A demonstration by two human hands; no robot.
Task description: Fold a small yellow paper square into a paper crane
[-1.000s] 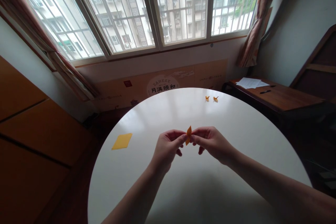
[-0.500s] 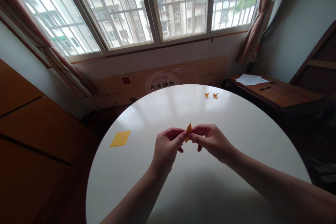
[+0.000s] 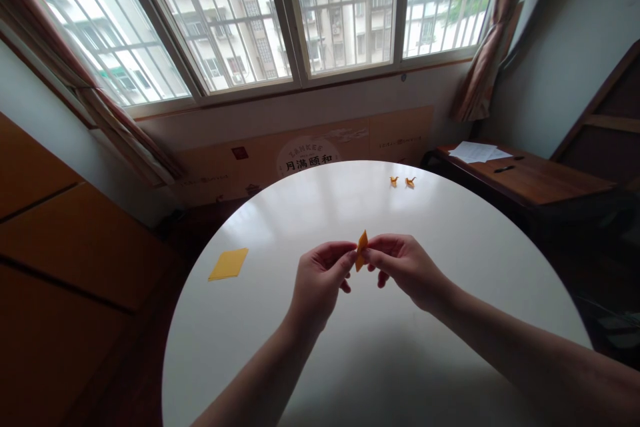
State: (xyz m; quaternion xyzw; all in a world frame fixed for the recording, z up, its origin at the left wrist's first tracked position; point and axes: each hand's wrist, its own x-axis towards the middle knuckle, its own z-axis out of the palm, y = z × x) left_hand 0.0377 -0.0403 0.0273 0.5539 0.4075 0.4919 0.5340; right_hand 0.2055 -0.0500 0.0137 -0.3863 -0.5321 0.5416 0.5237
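A small folded piece of yellow-orange paper (image 3: pixel 362 245) is held up over the middle of the round white table (image 3: pixel 280 213). My left hand (image 3: pixel 324 273) pinches its left side between thumb and fingers. From the other side, my right hand (image 3: pixel 400 260) pinches it too, thumb toward me. The folded paper stands upright, its pointed tip above the fingers and a lower point below them. Fingertips hide part of its middle. Left of my hands, a stack of yellow paper squares (image 3: pixel 229 264) lies flat on the table.
Two small folded paper cranes (image 3: pixel 410 182) stand near the table's far edge. Beyond it on the right is a low wooden table (image 3: pixel 550 180) with white papers (image 3: pixel 480 151) on it. A barred window (image 3: pixel 345 7) fills the wall ahead; a wooden cabinet (image 3: pixel 60 240) is at the left.
The folded paper has turned slightly between my fingers and more of its length shows. My hands have shifted only a little; the cranes and the paper stack stay put.
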